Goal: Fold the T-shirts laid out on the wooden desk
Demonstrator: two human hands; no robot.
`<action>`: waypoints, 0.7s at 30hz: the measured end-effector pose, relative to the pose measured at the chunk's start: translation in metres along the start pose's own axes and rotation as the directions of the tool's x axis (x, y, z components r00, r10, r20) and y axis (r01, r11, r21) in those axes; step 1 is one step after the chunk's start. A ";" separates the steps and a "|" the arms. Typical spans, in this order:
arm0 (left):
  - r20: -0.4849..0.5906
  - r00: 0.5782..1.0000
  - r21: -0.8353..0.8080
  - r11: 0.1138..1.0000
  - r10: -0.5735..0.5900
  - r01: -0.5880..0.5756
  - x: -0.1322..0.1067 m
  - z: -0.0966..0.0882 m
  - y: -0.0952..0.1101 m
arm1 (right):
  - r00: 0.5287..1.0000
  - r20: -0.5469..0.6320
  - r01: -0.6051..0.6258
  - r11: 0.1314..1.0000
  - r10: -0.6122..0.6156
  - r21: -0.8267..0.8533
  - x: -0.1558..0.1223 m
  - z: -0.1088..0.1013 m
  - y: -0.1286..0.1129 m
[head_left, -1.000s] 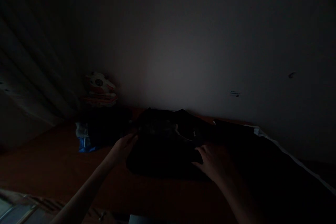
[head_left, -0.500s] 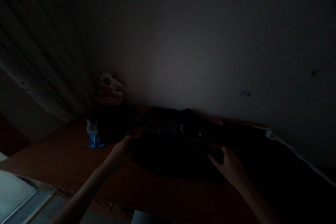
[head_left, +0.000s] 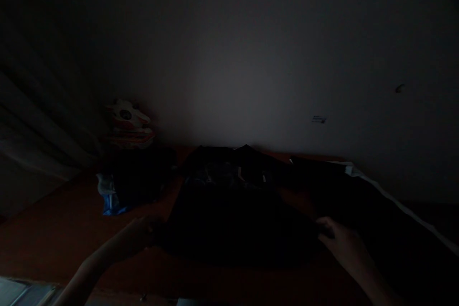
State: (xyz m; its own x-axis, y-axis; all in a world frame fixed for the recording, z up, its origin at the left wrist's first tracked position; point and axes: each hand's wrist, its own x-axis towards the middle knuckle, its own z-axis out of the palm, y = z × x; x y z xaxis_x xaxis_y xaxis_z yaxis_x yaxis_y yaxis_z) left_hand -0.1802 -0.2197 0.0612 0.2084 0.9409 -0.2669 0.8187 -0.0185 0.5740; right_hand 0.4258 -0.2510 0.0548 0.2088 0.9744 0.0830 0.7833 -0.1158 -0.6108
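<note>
The scene is very dark. A black garment (head_left: 236, 210) lies spread on a reddish-brown surface (head_left: 64, 229) in front of a pale wall. My left hand (head_left: 138, 235) is at the garment's near left edge, fingers curled on the cloth. My right hand (head_left: 339, 241) is at its near right edge, fingers pinched on the fabric. Both forearms reach in from below.
A blue and white packet (head_left: 109, 196) and a dark bundle (head_left: 139, 177) lie left of the garment. A white and red object (head_left: 127, 124) stands by the wall at the back left. More dark cloth with a white edge (head_left: 376, 191) stretches to the right. Curtain folds hang at far left.
Both hands have slid from the garment's middle out and toward me to its near corners, and the near edge of the garment now lies wider and closer.
</note>
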 end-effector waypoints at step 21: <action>-0.152 0.976 0.183 0.975 0.158 -0.129 -0.028 0.000 -0.021 | 0.924 0.380 -0.023 0.989 -0.034 0.143 -0.010 -0.023 -0.003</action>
State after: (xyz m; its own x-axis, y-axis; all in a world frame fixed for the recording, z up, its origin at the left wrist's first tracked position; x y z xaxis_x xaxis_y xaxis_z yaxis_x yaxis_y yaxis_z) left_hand -0.2037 -0.2452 0.0568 0.2511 0.9665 -0.0523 0.8690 -0.2013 0.4519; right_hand 0.4345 -0.2646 0.0741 -0.0560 0.9778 -0.2021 0.6863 -0.1093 -0.7190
